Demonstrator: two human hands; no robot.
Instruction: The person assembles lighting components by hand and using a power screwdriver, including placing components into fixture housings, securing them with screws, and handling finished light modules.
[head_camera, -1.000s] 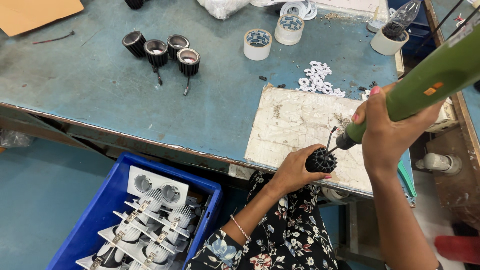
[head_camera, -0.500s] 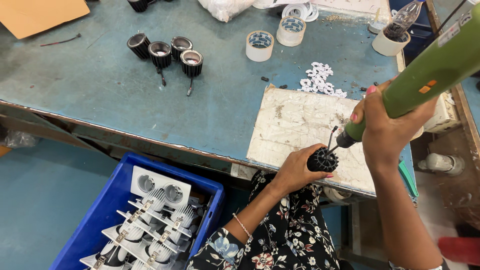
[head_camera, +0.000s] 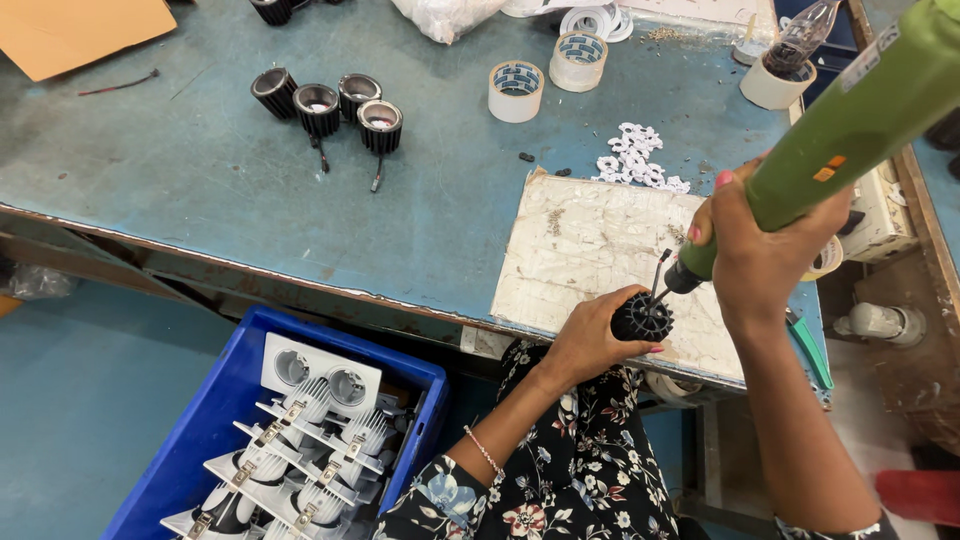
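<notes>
Two hands, head view: both work at the near right edge of the desk (head_camera: 400, 230).
Left hand (head_camera: 590, 335): fingers curled tight round a black finned housing (head_camera: 642, 317), pressing it onto a worn white board (head_camera: 600, 250) lying on the desk.
Right hand (head_camera: 755, 250): wrapped firmly round a green power screwdriver (head_camera: 850, 120), whose dark tip sits on the top of the housing.
Thin wire (head_camera: 660, 270): stands up from the housing just beside the tip.
Risk, slip: as I judge it, the tilted tool could skid off the fastener and jab the left fingers, which lie close to the tip.
Risk, wire: the spinning bit could catch and wind up that wire.
Risk, drop: the housing sits near the desk edge; a twist from the tool could spin it loose towards the blue crate (head_camera: 200, 440) of white fittings below.
Far left: four more black housings (head_camera: 330, 100) stand well apart, near two tape rolls (head_camera: 545, 75).
</notes>
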